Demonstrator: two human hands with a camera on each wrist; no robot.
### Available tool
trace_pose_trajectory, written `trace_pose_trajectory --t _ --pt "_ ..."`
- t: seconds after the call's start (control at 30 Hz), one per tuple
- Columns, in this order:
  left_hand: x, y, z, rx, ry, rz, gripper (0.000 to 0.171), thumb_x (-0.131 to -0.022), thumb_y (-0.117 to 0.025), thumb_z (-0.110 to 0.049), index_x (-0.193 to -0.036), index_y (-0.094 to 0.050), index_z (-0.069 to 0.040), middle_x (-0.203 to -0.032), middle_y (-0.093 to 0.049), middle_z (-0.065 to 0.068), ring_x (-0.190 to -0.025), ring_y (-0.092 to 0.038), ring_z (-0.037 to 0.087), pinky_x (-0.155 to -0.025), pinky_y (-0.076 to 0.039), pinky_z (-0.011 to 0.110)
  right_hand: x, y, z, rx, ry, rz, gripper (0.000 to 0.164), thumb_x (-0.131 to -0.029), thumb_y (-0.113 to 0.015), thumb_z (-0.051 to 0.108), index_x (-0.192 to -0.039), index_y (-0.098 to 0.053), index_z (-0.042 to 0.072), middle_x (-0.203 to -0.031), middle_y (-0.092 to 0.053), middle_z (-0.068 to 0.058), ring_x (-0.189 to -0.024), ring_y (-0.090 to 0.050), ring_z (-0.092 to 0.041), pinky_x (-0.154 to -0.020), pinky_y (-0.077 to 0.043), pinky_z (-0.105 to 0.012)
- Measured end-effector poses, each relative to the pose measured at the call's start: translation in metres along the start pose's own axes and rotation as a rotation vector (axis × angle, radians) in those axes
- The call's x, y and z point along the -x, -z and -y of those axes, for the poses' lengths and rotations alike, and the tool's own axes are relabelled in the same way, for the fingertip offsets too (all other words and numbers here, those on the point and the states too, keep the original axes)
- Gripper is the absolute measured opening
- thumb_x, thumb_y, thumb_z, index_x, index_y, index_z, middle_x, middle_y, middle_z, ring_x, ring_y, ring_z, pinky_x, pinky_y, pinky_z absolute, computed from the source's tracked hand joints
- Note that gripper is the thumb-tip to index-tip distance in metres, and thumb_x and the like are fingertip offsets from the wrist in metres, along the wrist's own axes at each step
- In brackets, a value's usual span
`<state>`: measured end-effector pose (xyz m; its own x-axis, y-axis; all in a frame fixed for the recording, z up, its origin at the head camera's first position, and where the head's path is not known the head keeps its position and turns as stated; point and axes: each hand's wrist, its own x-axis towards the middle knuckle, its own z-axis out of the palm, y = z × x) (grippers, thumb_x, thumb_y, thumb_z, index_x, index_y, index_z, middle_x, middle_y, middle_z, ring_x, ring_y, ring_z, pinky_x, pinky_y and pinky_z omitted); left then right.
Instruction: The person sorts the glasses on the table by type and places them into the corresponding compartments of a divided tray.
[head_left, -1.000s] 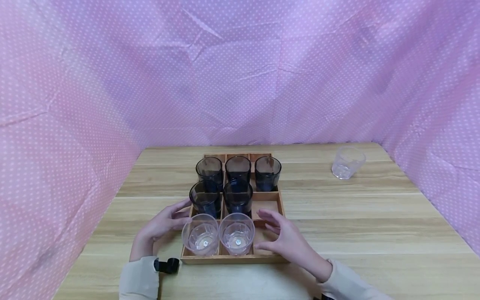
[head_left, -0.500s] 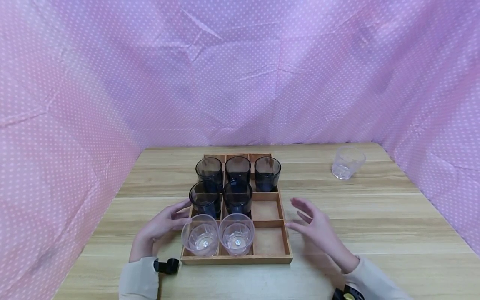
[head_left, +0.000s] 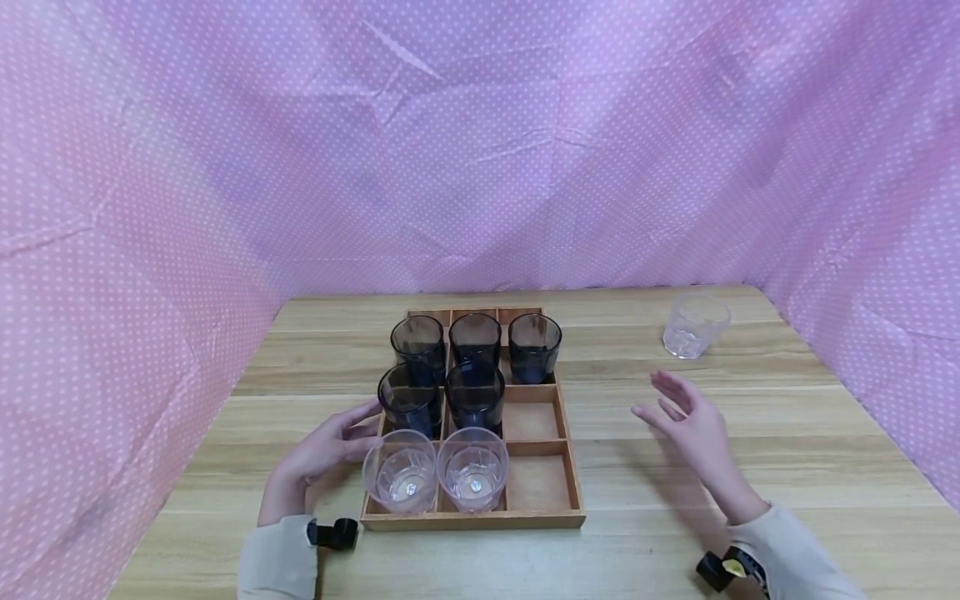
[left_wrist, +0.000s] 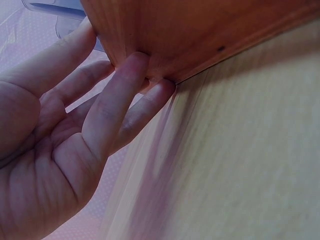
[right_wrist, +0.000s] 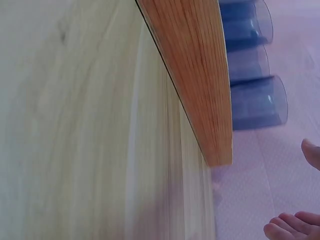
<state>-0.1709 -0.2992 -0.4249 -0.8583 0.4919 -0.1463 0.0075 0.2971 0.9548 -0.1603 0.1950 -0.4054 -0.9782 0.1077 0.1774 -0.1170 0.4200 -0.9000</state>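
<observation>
A wooden compartment tray [head_left: 472,521] lies on the table. Several dark tinted glasses [head_left: 475,396] stand in its rear and middle compartments, and two clear glasses [head_left: 473,468] fill the front left and front middle ones. The middle right and front right compartments hold nothing. My left hand [head_left: 330,450] rests against the tray's left side; in the left wrist view its fingertips [left_wrist: 134,65] touch the wooden wall. To the right of the tray, my right hand [head_left: 693,433] is over the table, fingers parted, holding nothing. Beyond it a third clear glass [head_left: 696,325] stands apart.
The wooden table [head_left: 787,450] extends on both sides of the tray. Pink dotted cloth [head_left: 480,150] hangs behind and along the sides. A black wrist camera [head_left: 341,533] is strapped to the left wrist, another [head_left: 716,571] to the right.
My right hand has moved from above the tray's front right compartments out to the right, over the table and closer to the lone clear glass. The left hand has stayed at the tray's side.
</observation>
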Motion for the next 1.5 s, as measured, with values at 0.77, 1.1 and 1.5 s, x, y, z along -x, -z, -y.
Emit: trace_pose_trajectory --t 0.77,1.1,1.5 --pt "0.000 0.000 0.001 -0.005 -0.006 0.000 0.079 -0.094 -0.062 -0.017 -0.150 -0.013 0.010 -0.155 -0.010 0.036 -0.136 -0.026 0.057 -0.100 -0.052 0.034 -0.045 0.040 -0.031 0.120 -0.243 -0.215 0.076 -0.088 -0.072 0.023 -0.148 -0.032 -0.001 -0.149 -0.042 -0.022 -0.137 -0.044 -0.034 -0.111 -0.041 -0.035" --pt "0.000 0.000 0.001 -0.009 0.002 -0.007 0.080 -0.093 -0.063 -0.018 -0.150 -0.014 0.010 -0.155 -0.009 0.035 -0.136 -0.026 0.057 -0.100 -0.052 0.036 -0.084 0.049 -0.049 0.143 -0.271 -0.297 0.079 -0.089 -0.071 0.025 -0.149 -0.028 -0.004 -0.152 -0.036 -0.024 -0.140 -0.038 -0.038 -0.116 -0.036 -0.047" --pt "0.000 0.000 0.002 -0.008 -0.004 -0.011 0.079 -0.093 -0.063 -0.016 -0.150 -0.015 0.010 -0.155 -0.010 0.035 -0.136 -0.025 0.058 -0.100 -0.052 0.037 -0.111 0.049 -0.057 0.145 -0.288 -0.318 0.090 -0.087 -0.071 0.037 -0.151 -0.022 -0.002 -0.156 -0.029 -0.022 -0.144 -0.031 -0.037 -0.121 -0.027 -0.045"
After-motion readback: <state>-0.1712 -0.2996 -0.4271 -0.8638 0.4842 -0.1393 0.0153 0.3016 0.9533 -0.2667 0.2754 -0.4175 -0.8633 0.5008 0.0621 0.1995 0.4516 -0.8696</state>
